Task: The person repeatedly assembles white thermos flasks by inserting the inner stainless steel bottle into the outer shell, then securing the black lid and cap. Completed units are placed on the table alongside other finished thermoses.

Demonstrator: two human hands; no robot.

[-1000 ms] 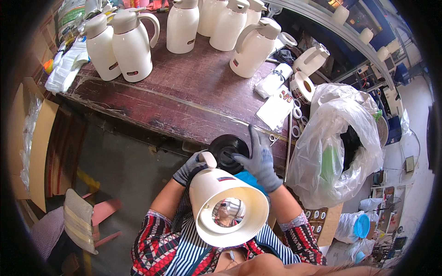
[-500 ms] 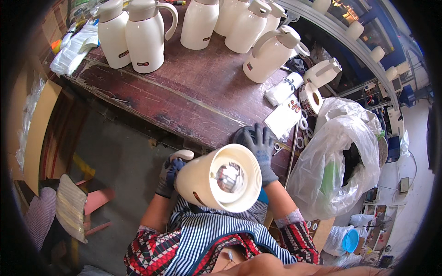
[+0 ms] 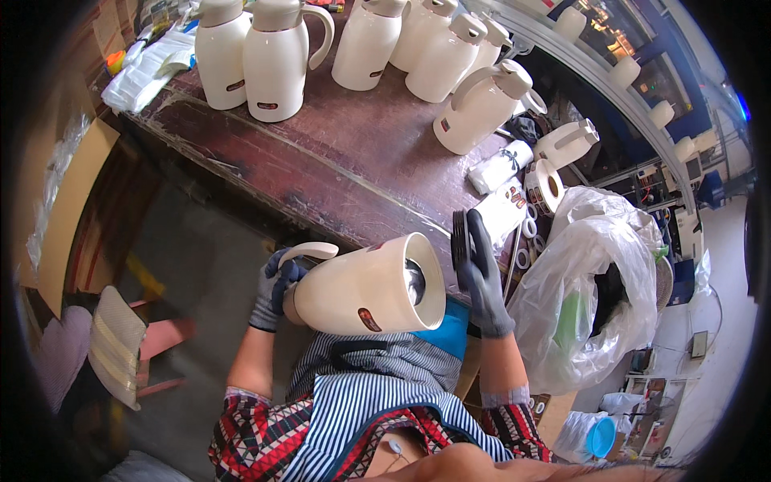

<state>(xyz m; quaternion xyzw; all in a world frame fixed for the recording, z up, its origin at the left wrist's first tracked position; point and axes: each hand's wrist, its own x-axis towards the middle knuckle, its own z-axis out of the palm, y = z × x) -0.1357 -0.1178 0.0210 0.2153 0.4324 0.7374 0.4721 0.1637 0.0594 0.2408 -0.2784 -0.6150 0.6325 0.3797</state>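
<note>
A cream vacuum jug [image 3: 353, 291] lies sideways in front of my apron, its open bottom facing right. Silvery, shiny lining [image 3: 414, 281] shows inside that opening. My gloved left hand [image 3: 275, 287] is closed round the jug's top end, by the curved handle. Just right of the opening, apart from it, my gloved right hand [image 3: 487, 283] holds a black round ridged cap [image 3: 461, 251] edge-on against its palm and fingers. The thumb side of that grip is partly hidden.
Several cream jugs [image 3: 275, 68] stand upright on the worn dark-red table [image 3: 321, 173]. At its right lie a label roll [image 3: 545, 186], a white packet [image 3: 499, 167] and label sheets [image 3: 499, 210]. A large clear plastic bag [image 3: 554, 321] bulges beside my right arm. A cushioned stool [image 3: 116, 345] is at left.
The jug has swung from facing up toward me to lying more level, opening to the right. My right hand has lifted off the table edge with the black cap, turning upright.
</note>
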